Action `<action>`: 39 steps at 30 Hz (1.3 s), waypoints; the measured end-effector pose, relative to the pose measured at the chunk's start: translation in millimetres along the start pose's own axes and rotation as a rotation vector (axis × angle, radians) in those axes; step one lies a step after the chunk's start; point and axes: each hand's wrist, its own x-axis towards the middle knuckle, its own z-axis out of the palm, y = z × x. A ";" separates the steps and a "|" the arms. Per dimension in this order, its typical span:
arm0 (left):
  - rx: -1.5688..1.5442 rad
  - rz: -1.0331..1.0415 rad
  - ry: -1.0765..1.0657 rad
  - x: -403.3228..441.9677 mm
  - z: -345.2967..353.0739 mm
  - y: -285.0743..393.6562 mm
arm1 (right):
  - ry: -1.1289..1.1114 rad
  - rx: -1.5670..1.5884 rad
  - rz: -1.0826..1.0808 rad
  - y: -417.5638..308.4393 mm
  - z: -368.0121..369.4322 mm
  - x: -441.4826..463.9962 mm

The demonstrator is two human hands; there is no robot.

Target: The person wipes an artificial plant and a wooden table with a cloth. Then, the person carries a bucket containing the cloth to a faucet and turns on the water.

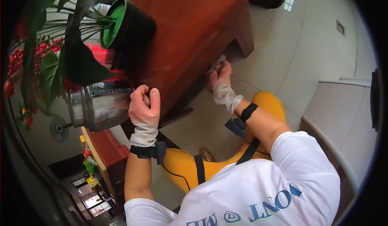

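Note:
My left hand (pixel 144 106), in a thin whitish glove, is curled into a loose fist at the edge of a red-brown wooden table (pixel 182 32). Nothing shows in its fingers. Right beside it is a large clear glass jar (pixel 107 104). My right hand (pixel 220 78), gloved too, reaches low along the table's lower side. Its fingers are closed on a crumpled pale cloth (pixel 220 59), mostly covered by the hand, close to the wood.
A black pot (pixel 137 26) with a green-leaved plant stands on the table, near red berries (pixel 36 56). A table leg (pixel 244 34) meets the tiled floor (pixel 279 52). At the right is a pale curved-edged piece of furniture (pixel 339 117). Another red wooden piece (pixel 107 147) stands lower left.

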 end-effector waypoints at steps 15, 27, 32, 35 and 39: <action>-0.044 0.577 -0.174 -37.0 -30.6 -61.9 | -1.230 -2.026 -0.075 -4.9 48.6 23.6; 0.110 0.344 0.064 -104.2 -57.8 -99.1 | -1.541 -1.102 -0.545 35.7 33.8 29.5; 0.174 -0.296 0.353 -145.5 -59.7 -133.5 | -1.458 -1.377 -0.631 30.4 46.1 95.8; 0.209 -0.365 0.314 -153.7 -34.6 -158.3 | -1.473 -1.505 -0.585 65.0 78.0 71.0; -0.221 -0.693 0.381 -135.7 -28.5 -140.0 | -1.669 -1.335 -0.442 112.5 104.9 -42.6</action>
